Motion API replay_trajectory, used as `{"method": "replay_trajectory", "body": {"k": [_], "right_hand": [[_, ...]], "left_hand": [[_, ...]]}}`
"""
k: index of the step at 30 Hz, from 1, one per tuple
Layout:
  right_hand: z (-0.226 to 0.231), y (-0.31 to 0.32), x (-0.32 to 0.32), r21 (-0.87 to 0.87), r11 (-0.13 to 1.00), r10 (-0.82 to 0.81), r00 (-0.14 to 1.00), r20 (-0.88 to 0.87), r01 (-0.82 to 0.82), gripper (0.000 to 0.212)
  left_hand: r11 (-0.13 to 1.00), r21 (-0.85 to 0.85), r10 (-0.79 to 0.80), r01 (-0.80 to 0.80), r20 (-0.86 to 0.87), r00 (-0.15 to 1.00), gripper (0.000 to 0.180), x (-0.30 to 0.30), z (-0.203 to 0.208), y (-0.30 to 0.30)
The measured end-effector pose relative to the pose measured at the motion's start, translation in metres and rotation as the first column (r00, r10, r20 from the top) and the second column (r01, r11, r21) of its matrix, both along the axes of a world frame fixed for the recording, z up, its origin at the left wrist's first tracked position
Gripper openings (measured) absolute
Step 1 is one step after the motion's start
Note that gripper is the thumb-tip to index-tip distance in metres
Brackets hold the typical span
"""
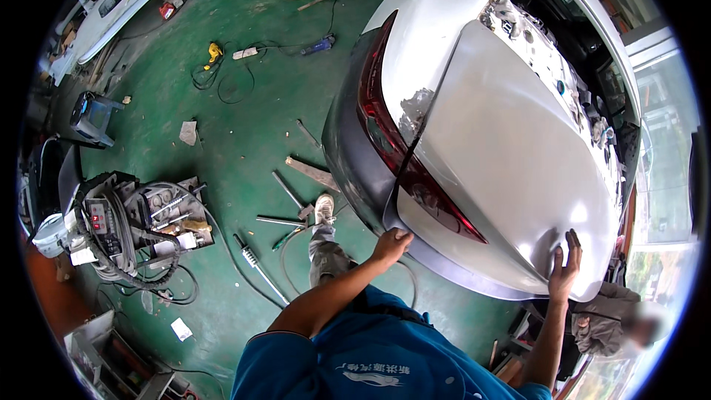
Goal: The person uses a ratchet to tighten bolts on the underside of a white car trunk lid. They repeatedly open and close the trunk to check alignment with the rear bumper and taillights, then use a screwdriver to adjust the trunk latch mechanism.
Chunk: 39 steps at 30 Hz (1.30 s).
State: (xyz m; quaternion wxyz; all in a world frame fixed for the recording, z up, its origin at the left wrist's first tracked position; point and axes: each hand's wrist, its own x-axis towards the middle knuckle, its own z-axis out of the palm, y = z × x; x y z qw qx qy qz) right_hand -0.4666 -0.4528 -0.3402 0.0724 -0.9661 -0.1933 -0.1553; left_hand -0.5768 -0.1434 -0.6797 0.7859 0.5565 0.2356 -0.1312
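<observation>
The rear of a silver-white car fills the right half. Its trunk lid [511, 126] shows patchy grey paint, with a dark gap along its left side. Red tail lights [381, 107] sit above the dark grey bumper [348, 133]. At the lid's lower left corner, just above the bumper, my left hand [391, 247] is closed; what lies inside its fingers is hidden. My right hand [565, 267] lies with fingers spread on the lid's near right part, beside a bright reflection. Bare, scuffed metal [416, 111] shows beside the upper tail light.
Beside my foot on the green floor [252, 133] lie a wooden strip [312, 173], metal bars and a slide hammer-like rod [259, 270]. A cable-draped machine cart [126, 226] stands left. Corded power tools [213, 54] lie farther off. Another person [607, 318] is at the lower right.
</observation>
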Motion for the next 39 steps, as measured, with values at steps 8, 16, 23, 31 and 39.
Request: {"method": "replay_trajectory", "body": {"k": [8,16,23,31,39], "right_hand": [[0.024,-0.020,0.000,0.112,0.991,-0.075,0.997,0.019,0.072,0.048],[-0.061,-0.018,-0.004,0.069,0.991,-0.121,0.988,0.099,0.114,0.046],[-0.059,-0.022,-0.004,0.055,0.995,-0.089,0.988,0.128,0.083,0.043],[-0.057,-0.018,-0.009,0.166,0.980,-0.136,0.975,0.178,0.106,0.035],[-0.085,0.014,-0.039,0.401,0.886,-0.373,0.871,0.318,0.233,0.024]], "left_hand": [[0.939,0.331,-0.157,0.093,0.173,0.972,0.041,-0.002,0.063,-0.016],[0.838,0.475,-0.300,0.270,-0.013,0.954,0.060,0.026,-0.021,-0.022],[0.714,0.584,-0.441,0.387,-0.055,0.896,0.040,-0.027,-0.032,0.020],[0.746,0.646,-0.114,0.164,-0.118,0.986,0.034,-0.137,-0.045,0.132],[0.683,0.729,-0.066,-0.049,0.129,0.989,0.042,-0.066,0.063,0.212]]}}
